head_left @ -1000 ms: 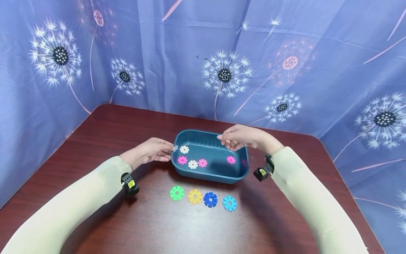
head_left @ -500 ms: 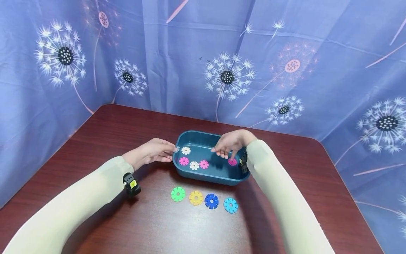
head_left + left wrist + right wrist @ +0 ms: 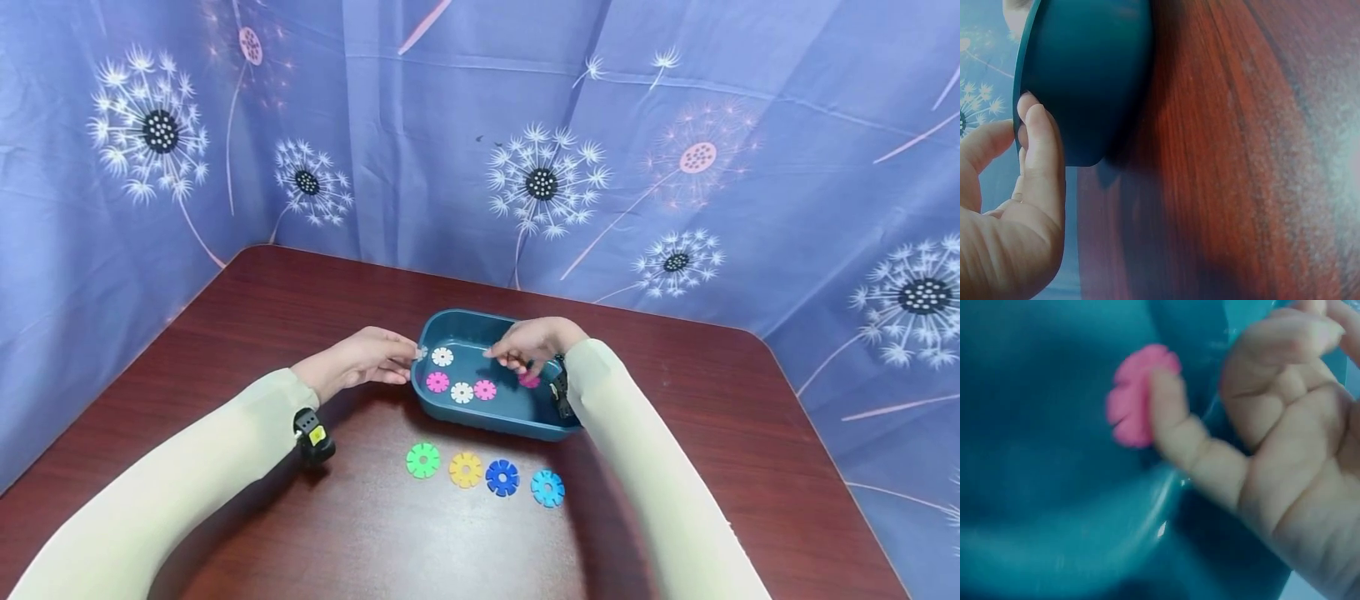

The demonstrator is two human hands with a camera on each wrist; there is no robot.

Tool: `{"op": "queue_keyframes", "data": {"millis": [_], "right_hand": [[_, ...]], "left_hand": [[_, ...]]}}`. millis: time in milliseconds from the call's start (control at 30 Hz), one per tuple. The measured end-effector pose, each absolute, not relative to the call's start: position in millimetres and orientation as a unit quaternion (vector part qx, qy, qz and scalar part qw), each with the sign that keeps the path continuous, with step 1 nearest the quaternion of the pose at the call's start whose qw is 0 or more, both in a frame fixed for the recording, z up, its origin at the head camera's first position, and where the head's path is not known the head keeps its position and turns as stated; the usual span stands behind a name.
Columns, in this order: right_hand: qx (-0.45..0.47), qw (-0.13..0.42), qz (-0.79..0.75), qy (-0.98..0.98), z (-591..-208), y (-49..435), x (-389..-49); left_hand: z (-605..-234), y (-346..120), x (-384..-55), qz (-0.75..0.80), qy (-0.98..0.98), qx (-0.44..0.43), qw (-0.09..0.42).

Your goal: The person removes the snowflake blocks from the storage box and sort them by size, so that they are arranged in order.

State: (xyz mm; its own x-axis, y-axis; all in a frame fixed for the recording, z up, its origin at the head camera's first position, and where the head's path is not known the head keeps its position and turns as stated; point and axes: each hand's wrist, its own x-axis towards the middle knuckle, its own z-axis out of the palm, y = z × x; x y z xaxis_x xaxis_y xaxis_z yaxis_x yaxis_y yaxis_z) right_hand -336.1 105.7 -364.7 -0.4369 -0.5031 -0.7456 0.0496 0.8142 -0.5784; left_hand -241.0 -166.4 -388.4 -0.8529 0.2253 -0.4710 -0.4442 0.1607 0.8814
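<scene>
A dark teal plastic basin stands on the table. My left hand holds its left rim, thumb on one side and fingers on the other, as the left wrist view shows. Inside the basin hovers my right hand; one fingertip touches a pink notched disc on the bottom, while its other fingers bend loosely. Farther left in the basin lie a white disc, a second white disc, a pink disc and another pink disc.
On the reddish-brown table, in front of the basin, a green disc, a yellow disc, a dark blue disc and a light blue disc lie in a row. A blue dandelion-print curtain hangs behind.
My right hand has come down into the basin from above its back rim and moved left. The pink disc under its finger has slid left. My left hand keeps its grip.
</scene>
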Motion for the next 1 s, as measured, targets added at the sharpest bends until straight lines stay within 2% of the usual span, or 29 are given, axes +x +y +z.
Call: {"op": "queue_keyframes", "data": {"millis": [167,300,633,833,1000], "right_hand": [[-0.19,0.466,-0.367,0.782,-370.4,92.1,-331.4],[-0.203,0.44,-0.357,0.799,-365.5,87.4,-330.6],[-0.162,0.443,-0.206,0.857,-348.9,103.1,-324.0],[-0.175,0.436,-0.206,0.859,-357.0,103.0,-321.8],[-0.212,0.409,-0.233,0.856,-366.2,96.1,-321.7]], "left_hand": [[-388.2,-165.4,-239.4,0.642,0.715,-0.074,0.265],[-385.5,-164.9,-239.4,0.644,0.714,-0.071,0.264],[-384.8,-168.2,-240.9,0.643,0.715,-0.077,0.263],[-387.0,-168.9,-241.2,0.643,0.714,-0.081,0.263],[-387.7,-166.5,-242.0,0.643,0.714,-0.078,0.264]]}}
